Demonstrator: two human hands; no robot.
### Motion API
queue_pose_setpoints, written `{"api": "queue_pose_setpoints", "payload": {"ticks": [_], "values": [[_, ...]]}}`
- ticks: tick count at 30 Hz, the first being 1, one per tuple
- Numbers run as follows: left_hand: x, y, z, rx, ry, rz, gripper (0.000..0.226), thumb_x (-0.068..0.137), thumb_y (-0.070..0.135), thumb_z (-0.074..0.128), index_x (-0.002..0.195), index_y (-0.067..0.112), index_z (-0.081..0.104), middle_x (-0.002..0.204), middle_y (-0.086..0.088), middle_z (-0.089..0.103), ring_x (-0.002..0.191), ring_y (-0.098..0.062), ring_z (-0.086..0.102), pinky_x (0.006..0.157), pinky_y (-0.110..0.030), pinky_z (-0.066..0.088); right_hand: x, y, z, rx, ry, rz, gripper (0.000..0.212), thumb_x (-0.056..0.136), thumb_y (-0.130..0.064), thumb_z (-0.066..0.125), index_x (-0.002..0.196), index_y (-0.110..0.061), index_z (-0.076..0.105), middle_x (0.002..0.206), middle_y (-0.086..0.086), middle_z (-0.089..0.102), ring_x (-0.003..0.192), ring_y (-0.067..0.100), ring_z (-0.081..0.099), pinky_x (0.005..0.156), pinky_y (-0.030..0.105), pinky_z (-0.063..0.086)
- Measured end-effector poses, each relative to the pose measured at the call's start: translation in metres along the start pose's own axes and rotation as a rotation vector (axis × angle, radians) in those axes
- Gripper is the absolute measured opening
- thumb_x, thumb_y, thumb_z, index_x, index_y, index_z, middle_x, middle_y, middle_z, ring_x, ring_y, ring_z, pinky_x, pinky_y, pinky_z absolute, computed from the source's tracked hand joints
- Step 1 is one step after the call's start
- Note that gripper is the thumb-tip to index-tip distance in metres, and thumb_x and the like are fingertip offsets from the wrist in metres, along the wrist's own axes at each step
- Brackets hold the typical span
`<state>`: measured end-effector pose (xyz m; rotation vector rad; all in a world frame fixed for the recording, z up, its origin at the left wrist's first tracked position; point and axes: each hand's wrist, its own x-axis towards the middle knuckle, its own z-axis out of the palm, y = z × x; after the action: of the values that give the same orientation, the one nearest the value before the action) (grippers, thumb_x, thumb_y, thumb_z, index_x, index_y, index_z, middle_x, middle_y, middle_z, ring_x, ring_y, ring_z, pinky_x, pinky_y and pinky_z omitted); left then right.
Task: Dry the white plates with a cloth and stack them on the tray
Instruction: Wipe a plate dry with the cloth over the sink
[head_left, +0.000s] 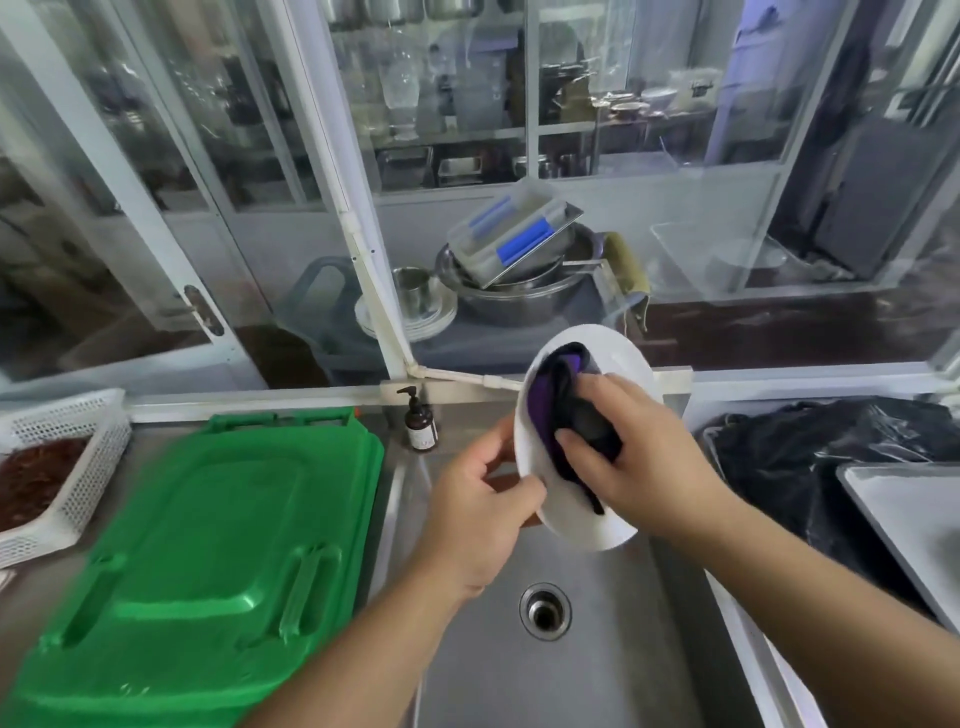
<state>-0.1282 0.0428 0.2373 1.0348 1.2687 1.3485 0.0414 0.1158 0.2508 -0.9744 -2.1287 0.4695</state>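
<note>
At the far left, a white perforated plastic basket (67, 462) holding something reddish-brown sits on the stainless steel table (156, 410). Just to its right lies a large green plastic lid (208, 545) with moulded handles, reaching to the edge of the stainless steel sink (597, 675). A small brown pump bottle (420, 423) stands upright at the back of the table, between the green lid and the hands. Behind the glass partition, metal bowls (514, 291) carry a tilted clear plastic container with blue clips (511, 236).

Over the sink basin, above the round metal drain (544, 610), the left hand (478, 519) grips the lower left rim of a round white plate (576, 525), thumb on the front face and fingers curled behind it. The plate is held up in the air, tilted on edge with its face turned toward the right hand (639, 457). That hand clutches a bunched dark cloth with purple folds (556, 410) and presses it against the face of the plate, fingers curled round the fabric.

To the right of the sink, a crumpled black plastic bag (810, 452) lies on the table, and at the far right edge the corner of a flat grey metal tray (914, 514) shows, partly cut off by the picture's edge.
</note>
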Motion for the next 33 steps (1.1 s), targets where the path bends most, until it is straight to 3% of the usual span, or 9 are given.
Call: {"api": "queue_pose_setpoints", "payload": {"ticks": [3,6,14,18,20,23,26,31,33], "values": [[-0.003,0.004,0.002,-0.018,-0.009,0.017,0.063,0.083,-0.006,0.059,0.128,0.036,0.071,0.118,0.001,0.076,0.105,-0.022,0.073,0.087,-0.048,0.063,0.025,-0.004,-0.015,-0.044,0.071,-0.026,0.025,0.090,-0.022,0.069,0.113,-0.021,0.061,0.097,-0.006,0.060,0.087,0.014,0.052,0.073,0.024,0.040],[-0.004,0.007,0.003,-0.062,-0.002,0.044,0.061,0.086,-0.011,0.061,0.128,0.032,0.071,0.119,0.000,0.076,0.103,-0.020,0.072,0.086,-0.046,0.063,0.043,-0.001,-0.030,-0.039,0.168,0.080,0.027,0.093,-0.021,0.068,0.119,-0.024,0.063,0.100,-0.008,0.065,0.090,0.017,0.057,0.076,0.033,0.045],[0.000,0.023,0.007,-0.212,0.104,0.117,0.056,0.081,-0.010,0.064,0.119,0.029,0.075,0.108,-0.001,0.077,0.091,-0.013,0.072,0.073,-0.040,0.061,0.038,0.026,-0.040,-0.087,0.158,0.406,0.035,0.096,-0.028,0.065,0.131,-0.030,0.062,0.107,0.001,0.072,0.094,0.028,0.063,0.080,0.038,0.051],[0.008,0.028,0.011,-0.206,0.119,0.105,0.065,0.088,-0.022,0.053,0.110,0.034,0.077,0.102,0.004,0.079,0.088,-0.009,0.071,0.082,-0.042,0.059,0.007,0.025,-0.021,-0.047,0.079,0.467,0.030,0.096,-0.029,0.065,0.126,-0.032,0.061,0.089,-0.010,0.067,0.077,0.011,0.060,0.068,0.033,0.045],[0.010,0.028,0.013,-0.211,0.112,0.077,0.066,0.089,-0.024,0.051,0.110,0.032,0.078,0.103,0.000,0.080,0.087,-0.012,0.070,0.075,-0.036,0.058,-0.010,0.018,-0.011,-0.047,0.059,0.448,0.025,0.095,-0.028,0.065,0.119,-0.032,0.062,0.084,-0.010,0.067,0.073,0.005,0.060,0.064,0.030,0.046],[0.008,0.024,0.015,-0.214,0.082,0.024,0.060,0.090,-0.024,0.049,0.119,0.022,0.073,0.107,-0.006,0.080,0.091,-0.018,0.074,0.071,-0.034,0.062,-0.028,0.005,-0.006,0.025,-0.014,0.313,0.023,0.091,-0.026,0.067,0.112,-0.033,0.064,0.088,-0.013,0.069,0.084,0.006,0.061,0.076,0.031,0.052],[0.005,0.019,0.019,-0.220,0.050,-0.026,0.056,0.089,-0.023,0.048,0.116,0.019,0.075,0.103,-0.009,0.079,0.089,-0.019,0.073,0.070,-0.033,0.062,-0.022,-0.003,-0.012,0.004,-0.091,0.131,0.029,0.091,-0.027,0.068,0.118,-0.035,0.062,0.096,-0.014,0.066,0.088,0.006,0.059,0.077,0.027,0.050],[-0.002,0.012,0.024,-0.243,-0.024,-0.115,0.053,0.091,-0.016,0.053,0.115,0.025,0.077,0.109,-0.009,0.078,0.094,-0.022,0.071,0.073,-0.035,0.061,0.028,-0.002,-0.034,-0.114,0.005,-0.012,0.035,0.088,-0.018,0.074,0.123,-0.023,0.069,0.094,-0.004,0.064,0.081,0.010,0.048,0.070,0.023,0.034],[-0.004,0.011,0.023,-0.288,-0.026,-0.125,0.050,0.082,-0.007,0.061,0.120,0.023,0.074,0.110,-0.009,0.077,0.093,-0.023,0.071,0.073,-0.035,0.061,0.047,0.006,-0.046,-0.188,0.056,0.005,0.035,0.088,-0.018,0.074,0.122,-0.021,0.069,0.094,0.002,0.067,0.082,0.023,0.055,0.069,0.025,0.032]]}}
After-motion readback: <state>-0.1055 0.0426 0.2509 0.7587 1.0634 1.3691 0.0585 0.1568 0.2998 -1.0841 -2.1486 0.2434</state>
